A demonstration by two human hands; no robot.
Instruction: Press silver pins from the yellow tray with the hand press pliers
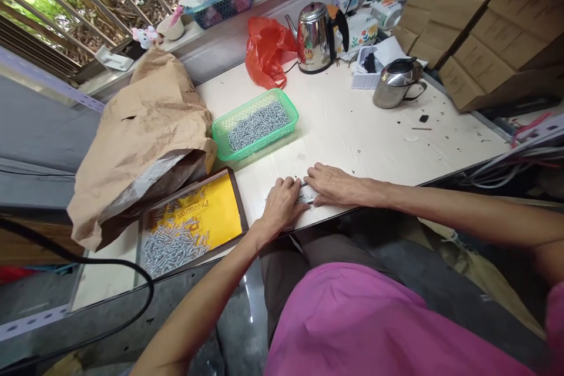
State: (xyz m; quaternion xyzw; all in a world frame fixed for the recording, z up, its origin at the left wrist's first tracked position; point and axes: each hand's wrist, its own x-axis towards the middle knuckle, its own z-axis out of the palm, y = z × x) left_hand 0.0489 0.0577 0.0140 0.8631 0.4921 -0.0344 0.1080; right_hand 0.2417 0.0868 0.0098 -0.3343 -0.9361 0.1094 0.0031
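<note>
2 bare hands: the left hand and the right hand met near the front edge of the smooth off-white table, fingers bent and thumbs drawn in, partly closed; each seemed to have hold of 1 end of the piece between them.
flat piece: a small, pale, partly see-through flat piece with dark edges lay between the fingertips; whether it touched the table could not be told, and its contents, faintly silvery, were too small to make out.
work at the edge: judged from the pose, the step in hand was fine fingertip work on that piece, steadied from both sides.
next touch: it seemed to call for even, light pressure from both thumbs, with the piece held level.
green basket: an oblong, light green perforated plastic basket with rounded corners stood beyond the hands, holding slim, shiny silver metal pieces in a dense heap.
yellow-bottomed tray: a shallow, dark-rimmed rectangular tray lay left of the left hand, with similar silver rods loosely piled over its glossy, lettered base.
brown paper: a large, crumpled, matte brown paper bag slumped beside the tray, creased all over.
</note>
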